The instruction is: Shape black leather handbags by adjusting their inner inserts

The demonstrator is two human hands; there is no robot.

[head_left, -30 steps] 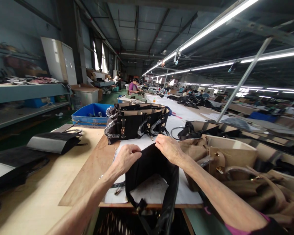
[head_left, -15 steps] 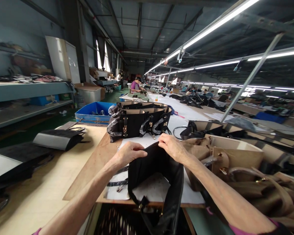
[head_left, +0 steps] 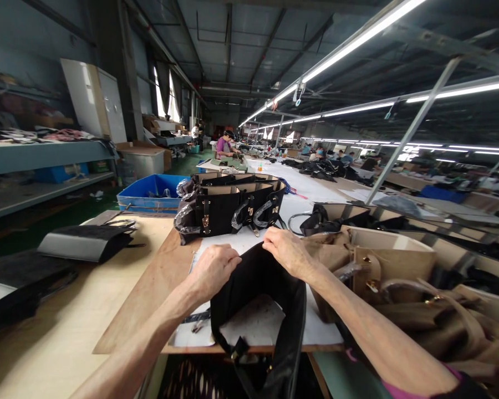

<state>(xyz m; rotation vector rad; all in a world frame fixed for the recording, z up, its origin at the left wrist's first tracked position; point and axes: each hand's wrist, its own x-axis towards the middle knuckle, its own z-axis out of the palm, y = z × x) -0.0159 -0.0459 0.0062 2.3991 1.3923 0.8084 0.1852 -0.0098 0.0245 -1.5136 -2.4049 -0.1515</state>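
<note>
A black bag piece (head_left: 289,310), open through its middle, stands at the front edge of the table with a strap and gold-coloured fittings hanging at its lower end. My left hand (head_left: 218,269) is closed at its upper left edge, fingers curled over the rim. The fingers of my right hand (head_left: 285,249) pinch the top edge further right. Beyond my hands stands a row of black bags (head_left: 220,210) with plastic-wrapped handles. Beige bags (head_left: 386,255) lie close beside my right forearm.
A blue bin (head_left: 149,194) sits behind the pale wooden table (head_left: 125,277) on the left. Black pieces (head_left: 87,241) lie on that table. A slanting metal pole (head_left: 413,130) rises at the right. A person (head_left: 224,145) works farther back.
My left hand has curled its fingers and thumb further over the edge of the black piece. My right hand keeps its pinch. The whole view has shifted slightly.
</note>
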